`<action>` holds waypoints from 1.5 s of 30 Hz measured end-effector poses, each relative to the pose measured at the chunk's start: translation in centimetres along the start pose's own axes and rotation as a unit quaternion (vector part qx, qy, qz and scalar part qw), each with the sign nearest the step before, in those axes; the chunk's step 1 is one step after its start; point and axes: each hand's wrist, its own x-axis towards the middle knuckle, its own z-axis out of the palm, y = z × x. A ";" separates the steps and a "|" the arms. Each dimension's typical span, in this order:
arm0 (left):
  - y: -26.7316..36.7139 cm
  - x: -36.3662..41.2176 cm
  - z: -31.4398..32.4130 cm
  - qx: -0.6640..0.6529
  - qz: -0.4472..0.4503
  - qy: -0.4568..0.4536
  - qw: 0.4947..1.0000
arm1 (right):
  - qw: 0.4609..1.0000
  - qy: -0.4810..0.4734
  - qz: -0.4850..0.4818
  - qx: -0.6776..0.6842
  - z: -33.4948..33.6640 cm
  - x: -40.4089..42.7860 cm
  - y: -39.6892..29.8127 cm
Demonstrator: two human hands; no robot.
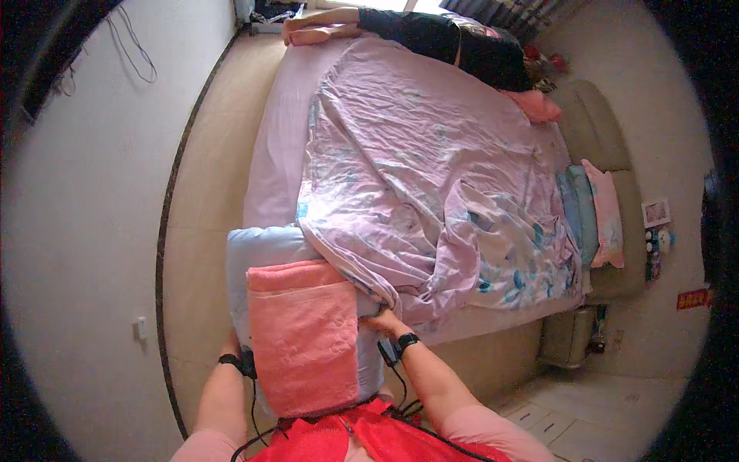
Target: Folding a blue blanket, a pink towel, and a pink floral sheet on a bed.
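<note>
A folded pink towel (306,341) lies on a folded light blue quilt (239,254) between my forearms, close to my body. My left hand (232,342) is at the quilt's left side, its fingers hidden. My right hand (385,322) is at the quilt's right side, by the gathered edge of a pink and white floral duvet cover (404,173); its fingertips are partly hidden, so whether they grip quilt or cover does not show. The cover lies wrinkled over the bed, its near corner overlapping the quilt. Each wrist wears a black band with a small wired device.
A person in dark clothes (433,37) lies along the bed's far side, legs bare. Folded blue bedding (577,213) and a pink pillow (603,213) stand by the padded headboard (626,231). A wall (104,202) bounds the floor strip (202,173) at left.
</note>
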 end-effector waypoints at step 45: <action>-6.4 -21.8 20.9 0.387 0.063 -0.293 0.872 | 0.895 0.342 -0.263 0.112 -16.9 -32.9 0.7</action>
